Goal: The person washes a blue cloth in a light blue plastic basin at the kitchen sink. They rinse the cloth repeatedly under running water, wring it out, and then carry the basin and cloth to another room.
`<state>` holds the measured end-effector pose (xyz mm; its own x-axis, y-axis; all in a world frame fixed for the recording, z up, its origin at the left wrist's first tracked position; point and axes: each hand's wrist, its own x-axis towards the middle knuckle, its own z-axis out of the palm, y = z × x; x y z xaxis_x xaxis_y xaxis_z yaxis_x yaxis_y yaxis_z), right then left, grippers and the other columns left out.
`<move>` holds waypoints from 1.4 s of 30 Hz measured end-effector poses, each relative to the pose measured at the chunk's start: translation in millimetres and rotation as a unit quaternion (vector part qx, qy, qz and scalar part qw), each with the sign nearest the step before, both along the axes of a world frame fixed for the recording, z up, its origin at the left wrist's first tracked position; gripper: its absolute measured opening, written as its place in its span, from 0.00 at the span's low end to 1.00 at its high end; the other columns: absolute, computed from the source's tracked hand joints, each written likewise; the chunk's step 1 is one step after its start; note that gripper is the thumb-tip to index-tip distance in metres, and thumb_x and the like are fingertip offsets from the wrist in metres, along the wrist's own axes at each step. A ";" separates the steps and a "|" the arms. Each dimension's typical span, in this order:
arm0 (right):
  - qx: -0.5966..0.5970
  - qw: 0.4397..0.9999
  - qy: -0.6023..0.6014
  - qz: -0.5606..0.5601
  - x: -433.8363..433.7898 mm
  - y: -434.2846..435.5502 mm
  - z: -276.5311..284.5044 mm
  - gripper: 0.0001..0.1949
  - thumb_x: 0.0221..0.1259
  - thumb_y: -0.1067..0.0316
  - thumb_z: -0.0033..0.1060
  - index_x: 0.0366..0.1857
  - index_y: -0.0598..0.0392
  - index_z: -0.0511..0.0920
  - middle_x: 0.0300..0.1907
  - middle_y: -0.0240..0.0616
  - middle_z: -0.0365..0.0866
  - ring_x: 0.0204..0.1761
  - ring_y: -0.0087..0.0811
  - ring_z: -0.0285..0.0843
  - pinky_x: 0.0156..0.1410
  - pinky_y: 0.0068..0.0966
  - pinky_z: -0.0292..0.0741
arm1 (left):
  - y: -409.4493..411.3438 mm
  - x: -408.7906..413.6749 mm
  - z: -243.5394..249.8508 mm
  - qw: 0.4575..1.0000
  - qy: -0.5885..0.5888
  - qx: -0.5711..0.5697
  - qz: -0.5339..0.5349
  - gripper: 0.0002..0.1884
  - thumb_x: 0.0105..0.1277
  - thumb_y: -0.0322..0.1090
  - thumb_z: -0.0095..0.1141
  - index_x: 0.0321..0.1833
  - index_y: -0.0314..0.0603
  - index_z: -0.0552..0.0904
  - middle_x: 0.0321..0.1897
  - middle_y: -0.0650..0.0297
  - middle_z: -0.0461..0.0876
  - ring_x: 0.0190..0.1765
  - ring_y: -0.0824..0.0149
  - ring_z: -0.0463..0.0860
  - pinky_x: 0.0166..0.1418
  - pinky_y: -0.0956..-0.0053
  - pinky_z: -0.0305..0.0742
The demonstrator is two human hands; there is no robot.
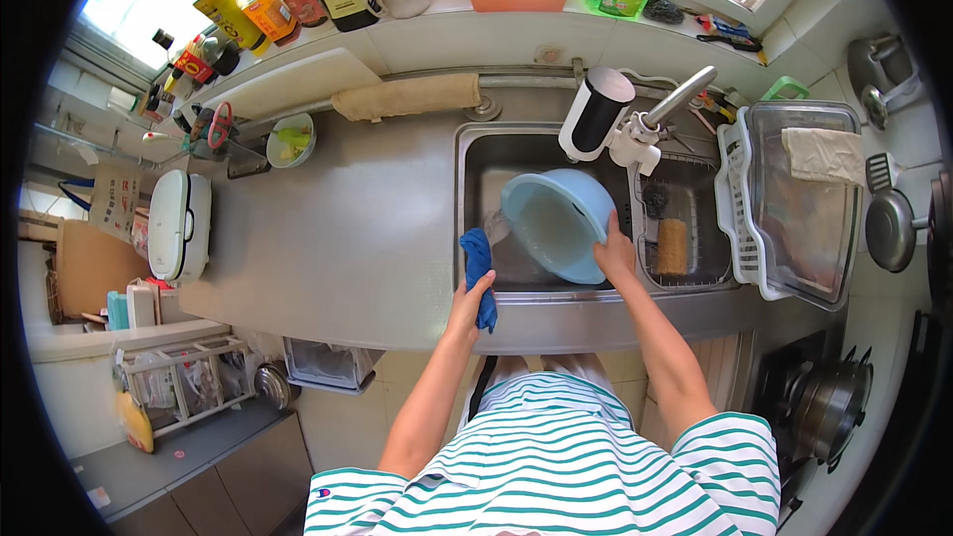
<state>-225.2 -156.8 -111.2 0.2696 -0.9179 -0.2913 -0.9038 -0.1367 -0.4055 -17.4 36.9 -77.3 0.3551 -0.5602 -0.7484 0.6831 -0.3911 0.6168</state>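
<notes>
My left hand grips a bunched, damp-looking blue cloth over the front left corner of the steel sink. With my right hand I hold the right rim of a light-blue plastic basin. The basin is tilted to the left inside the large sink bowl, with some cloudy water in it. Water seems to pour from its left rim onto the sink floor. Above the basin's right side stands a white faucet with a black-fronted heater body.
The smaller sink bowl holds a wire rack with a tan sponge and a dark scouring pad. To its right is a white dish basket under a clear lid. A small bowl and a white lidded appliance stand on the left counter.
</notes>
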 end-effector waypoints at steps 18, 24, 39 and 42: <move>-0.331 0.930 -0.082 0.139 -50.7 34.6 80.1 0.46 0.36 0.85 0.57 0.68 0.47 0.53 0.62 0.61 0.60 0.42 0.55 0.77 0.40 0.38 0.77 | 12.1 0.9 9.1 0.998 0.064 -0.011 -0.005 0.15 0.61 0.46 0.58 0.40 0.44 0.74 0.22 0.70 0.69 0.21 0.75 0.71 0.22 0.82 0.66; -0.320 0.937 -0.083 0.110 -50.9 54.5 81.3 0.45 0.37 0.85 0.55 0.68 0.48 0.52 0.62 0.59 0.59 0.44 0.55 0.76 0.41 0.37 0.77 | 19.6 4.3 8.2 0.997 0.069 -0.029 -0.013 0.14 0.61 0.45 0.57 0.41 0.44 0.74 0.22 0.71 0.70 0.21 0.75 0.71 0.22 0.81 0.67; -0.296 0.937 -0.153 0.101 -19.7 93.1 77.1 0.39 0.46 0.81 0.52 0.68 0.50 0.53 0.61 0.55 0.62 0.48 0.55 0.74 0.42 0.39 0.77 | 51.8 4.6 29.6 0.997 -0.029 -0.053 -0.043 0.16 0.58 0.44 0.60 0.42 0.42 0.76 0.25 0.70 0.73 0.27 0.76 0.72 0.28 0.80 0.68; -0.259 0.942 -0.185 0.108 -3.0 97.0 86.0 0.39 0.45 0.81 0.54 0.68 0.51 0.52 0.61 0.55 0.62 0.55 0.53 0.69 0.48 0.38 0.76 | 61.7 4.1 43.2 0.996 -0.054 -0.059 -0.036 0.15 0.57 0.46 0.60 0.38 0.42 0.77 0.25 0.71 0.72 0.27 0.77 0.70 0.28 0.81 0.65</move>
<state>-228.2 -59.8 -25.2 0.4614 -0.8234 0.3303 -0.6426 -0.5668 -0.5156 -13.4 98.6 -34.0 0.3855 -0.6691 -0.6353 0.5837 -0.3564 0.7296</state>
